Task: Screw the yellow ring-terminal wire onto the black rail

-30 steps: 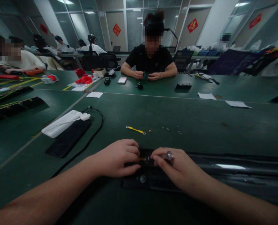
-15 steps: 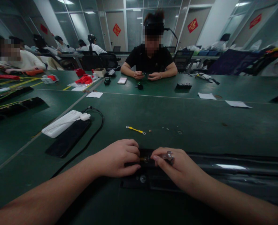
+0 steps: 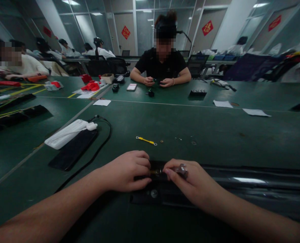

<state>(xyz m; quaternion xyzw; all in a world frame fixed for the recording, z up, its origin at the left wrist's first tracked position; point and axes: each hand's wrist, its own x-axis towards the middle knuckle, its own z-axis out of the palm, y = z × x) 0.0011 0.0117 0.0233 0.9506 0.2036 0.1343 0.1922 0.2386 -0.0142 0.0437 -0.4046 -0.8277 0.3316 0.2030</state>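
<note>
Clock ref: centred on small metal ring [image 3: 158,171], 12 = away from wearer.
Ring: betw. the hands, over long black part [image 3: 266,184], which runs off twd 3–4 o'clk; seating unclear.
L hand [image 3: 131,170]: at 9 o'clk, fingers curled, tips hidden; can't tell if gripping. Brownish lead [image 3: 153,172] shows betw. it & ring.
R hand [image 3: 184,173]: at 3 o'clk, fingers closed round metal tool [image 3: 182,170], head jutting above thumb; thumb & index narrow, tips just beside ring. Anything pinched there: can't tell.
Round metal head [image 3: 154,193]: 6 o'clk, on dark strip.
Yellow strap [image 3: 146,140]: 11–12 o'clk, flat on table [image 3: 216,138]; tiny nut or washer [image 3: 161,141] approx. 12, just beside strap.
Black cable [image 3: 105,141]: 10 o'clk, runs down behind L forearm.
Risk, ring/lead: prob. twists or shifts if L fingers go slack.
Risk, tool: head might swing & scratch glossy part if R grip loosens.
Risk, loose bits: tiny piece easily lost if sleeve-side brush or table knock.
Risk, cable: poss. snag if L forearm drags back.
</note>
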